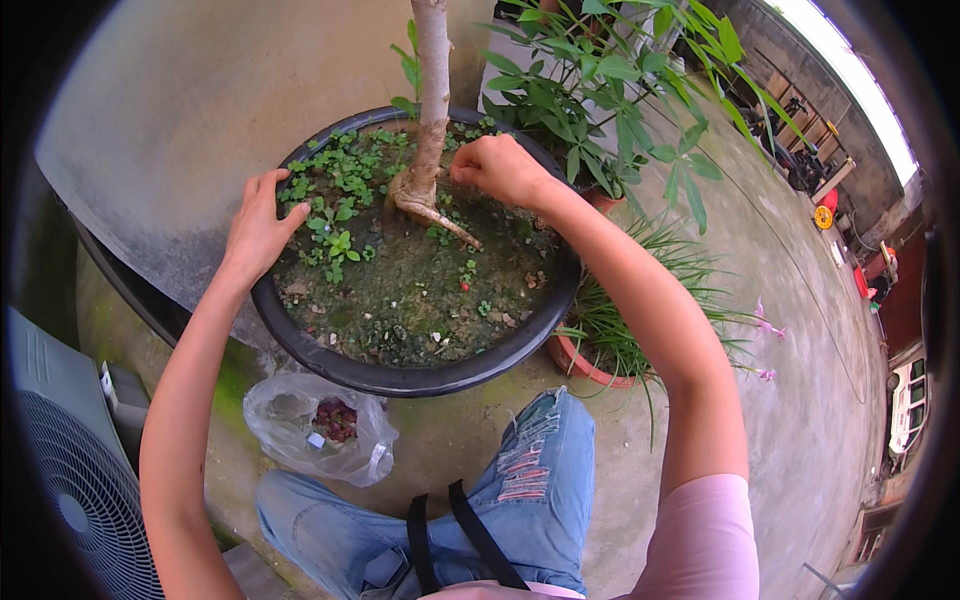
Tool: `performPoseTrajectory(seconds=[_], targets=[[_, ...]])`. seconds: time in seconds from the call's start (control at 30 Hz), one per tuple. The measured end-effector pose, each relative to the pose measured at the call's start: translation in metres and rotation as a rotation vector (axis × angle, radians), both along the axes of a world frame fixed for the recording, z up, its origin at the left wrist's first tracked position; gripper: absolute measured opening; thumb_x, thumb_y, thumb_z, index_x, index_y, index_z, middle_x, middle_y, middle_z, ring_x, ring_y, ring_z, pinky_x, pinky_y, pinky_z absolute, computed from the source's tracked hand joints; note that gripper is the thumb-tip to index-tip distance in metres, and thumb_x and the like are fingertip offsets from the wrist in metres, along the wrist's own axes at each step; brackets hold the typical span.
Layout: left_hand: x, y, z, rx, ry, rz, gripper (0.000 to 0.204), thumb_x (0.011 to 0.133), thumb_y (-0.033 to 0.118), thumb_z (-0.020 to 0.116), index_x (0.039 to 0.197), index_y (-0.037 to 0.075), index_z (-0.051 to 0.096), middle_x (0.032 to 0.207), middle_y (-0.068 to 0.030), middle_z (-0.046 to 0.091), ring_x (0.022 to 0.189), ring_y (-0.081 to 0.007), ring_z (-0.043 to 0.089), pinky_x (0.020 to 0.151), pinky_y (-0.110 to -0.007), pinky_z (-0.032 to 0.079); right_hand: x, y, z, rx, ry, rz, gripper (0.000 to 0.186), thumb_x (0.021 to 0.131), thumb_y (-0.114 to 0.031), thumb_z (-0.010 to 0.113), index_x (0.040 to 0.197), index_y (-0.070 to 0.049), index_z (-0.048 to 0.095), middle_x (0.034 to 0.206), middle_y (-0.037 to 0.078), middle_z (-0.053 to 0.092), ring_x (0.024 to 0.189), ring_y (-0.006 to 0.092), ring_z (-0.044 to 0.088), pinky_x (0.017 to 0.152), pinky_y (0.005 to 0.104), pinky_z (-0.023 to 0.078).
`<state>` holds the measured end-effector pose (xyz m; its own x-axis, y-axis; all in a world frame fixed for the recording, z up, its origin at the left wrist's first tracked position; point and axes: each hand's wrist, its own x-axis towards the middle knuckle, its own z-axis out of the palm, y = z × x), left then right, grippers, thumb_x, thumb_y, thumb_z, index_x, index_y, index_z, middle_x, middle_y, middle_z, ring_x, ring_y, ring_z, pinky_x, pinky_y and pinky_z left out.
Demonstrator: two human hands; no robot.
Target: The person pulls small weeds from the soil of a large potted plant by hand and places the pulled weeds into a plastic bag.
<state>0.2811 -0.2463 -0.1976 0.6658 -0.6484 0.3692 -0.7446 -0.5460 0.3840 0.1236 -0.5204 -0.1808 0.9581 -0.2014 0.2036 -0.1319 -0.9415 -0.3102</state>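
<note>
A large round black pot full of mossy soil stands in front of me. From its middle rises a pale tree trunk with a thick bent root at the base. Low green weeds crowd the left and back of the soil. My left hand is at the pot's left rim beside these weeds, thumb and fingers apart, holding nothing visible. Just right of the trunk, low over the soil, my right hand has its fingers closed in a pinch; what they hold, if anything, is hidden.
A clear plastic bag with dark red bits lies below the pot. Grass-like leaves fill an orange pot on the right, with a leafy plant behind. A wall backs the pot; a fan unit stands lower left.
</note>
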Motion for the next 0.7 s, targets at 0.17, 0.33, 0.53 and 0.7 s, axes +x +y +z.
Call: performPoseTrajectory(seconds=[0.17,0.33,0.53,0.7], targets=[[0.0,-0.001,-0.001,-0.002,0.01,-0.011,0.05,0.082,0.027,0.061,0.122,0.005,0.042,0.12,-0.0157,0.044,0.11,-0.0335,0.05,0.091,-0.04,0.041,-0.007,-0.004,0.001,0.294,0.079,0.129,0.025,0.076,-0.021,0.068,0.096,-0.006,0.067,0.084,0.011,0.067,0.077,0.0215,0.064,0.073,0.0331,0.048],[-0.005,-0.001,0.004,0.008,0.063,-0.008,0.049,0.083,0.025,0.06,0.123,0.004,0.041,0.122,-0.0158,0.044,0.115,-0.0315,0.046,0.094,-0.038,0.037,-0.007,0.007,0.0,0.281,0.141,0.167,0.042,0.067,-0.024,0.076,0.102,-0.004,0.065,0.092,0.012,0.067,0.086,0.0236,0.063,0.078,0.0334,0.048],[-0.005,-0.001,0.005,0.019,0.054,-0.006,0.049,0.083,0.025,0.06,0.123,0.004,0.041,0.123,-0.0158,0.043,0.115,-0.0313,0.046,0.095,-0.038,0.037,-0.006,0.01,-0.002,0.32,0.138,0.188,0.031,0.066,-0.022,0.076,0.091,-0.005,0.068,0.08,0.011,0.067,0.078,0.0226,0.064,0.073,0.0331,0.049],[-0.006,-0.002,0.006,0.018,0.05,-0.007,0.05,0.083,0.025,0.061,0.123,0.004,0.041,0.122,-0.016,0.044,0.115,-0.0316,0.046,0.095,-0.038,0.037,-0.007,0.005,-0.004,0.256,-0.127,0.079,0.018,0.071,-0.017,0.07,0.083,-0.004,0.068,0.076,0.012,0.067,0.072,0.0241,0.065,0.07,0.0334,0.05]])
